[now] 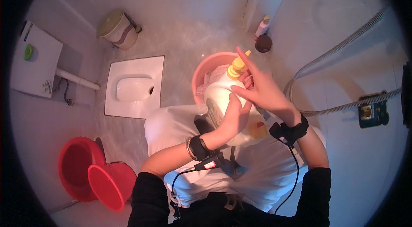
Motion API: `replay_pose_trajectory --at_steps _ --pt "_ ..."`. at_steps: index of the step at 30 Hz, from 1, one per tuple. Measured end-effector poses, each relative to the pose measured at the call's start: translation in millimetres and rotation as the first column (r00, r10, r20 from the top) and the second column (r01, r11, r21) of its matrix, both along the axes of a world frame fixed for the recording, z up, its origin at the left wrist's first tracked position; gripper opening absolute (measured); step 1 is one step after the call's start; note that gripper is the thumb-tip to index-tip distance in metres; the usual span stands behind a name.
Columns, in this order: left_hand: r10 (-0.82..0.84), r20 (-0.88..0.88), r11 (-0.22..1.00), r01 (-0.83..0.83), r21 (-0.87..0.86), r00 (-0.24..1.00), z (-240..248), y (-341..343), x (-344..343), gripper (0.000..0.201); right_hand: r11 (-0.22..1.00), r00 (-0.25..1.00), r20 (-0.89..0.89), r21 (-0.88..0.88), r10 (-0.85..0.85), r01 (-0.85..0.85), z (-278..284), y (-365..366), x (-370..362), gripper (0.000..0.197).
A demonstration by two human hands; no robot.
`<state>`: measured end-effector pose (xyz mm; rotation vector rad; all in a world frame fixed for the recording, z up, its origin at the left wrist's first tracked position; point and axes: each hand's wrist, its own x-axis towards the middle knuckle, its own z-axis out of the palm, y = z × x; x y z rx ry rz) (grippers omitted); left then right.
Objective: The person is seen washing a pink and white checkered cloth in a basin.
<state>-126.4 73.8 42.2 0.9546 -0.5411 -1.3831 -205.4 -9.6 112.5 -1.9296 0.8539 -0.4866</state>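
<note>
White bottle point(221, 87) is up at the near side of the pink basin point(211, 61), long axis running near to far, yellow pump point(235, 71) just left of your nearer, wide-spread right hand point(264, 91), while your left hand point(235, 117) overlaps its body, grip unclear.

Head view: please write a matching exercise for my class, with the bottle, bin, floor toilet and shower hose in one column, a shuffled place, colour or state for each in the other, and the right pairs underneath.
Things:
1. Bottle
2. Bin
3. Floor toilet
4. Shower hose

Descriptions:
A. Low and white, left of centre
B. Grey, curving across the right side
C. Yellow-topped, at the person's left hand and right hand
D. Lidded, towards the upper left

Right pairs: 1-C, 2-D, 3-A, 4-B
</note>
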Motion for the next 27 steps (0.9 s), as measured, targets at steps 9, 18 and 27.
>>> replay_pose_trajectory --at_steps 9,18,27 --pt "-0.035 0.501 0.999 0.042 -0.001 0.865 0.0 6.4 31.8 0.015 0.993 0.996 -0.029 -0.081 0.089 -0.091 -18.4 -1.5 8.0 0.075" --pt "-0.075 0.196 0.941 0.005 0.338 0.978 7.4 6.9 58.4 0.018 0.996 0.996 0.009 0.004 0.089 -0.089 -44.5 3.8 14.7 0.076" --pt "-0.105 0.032 0.958 0.092 0.271 0.994 31.8 -11.1 76.0 0.034 0.896 0.973 0.104 0.379 0.208 -0.232 -37.8 -12.9 1.3 0.067"
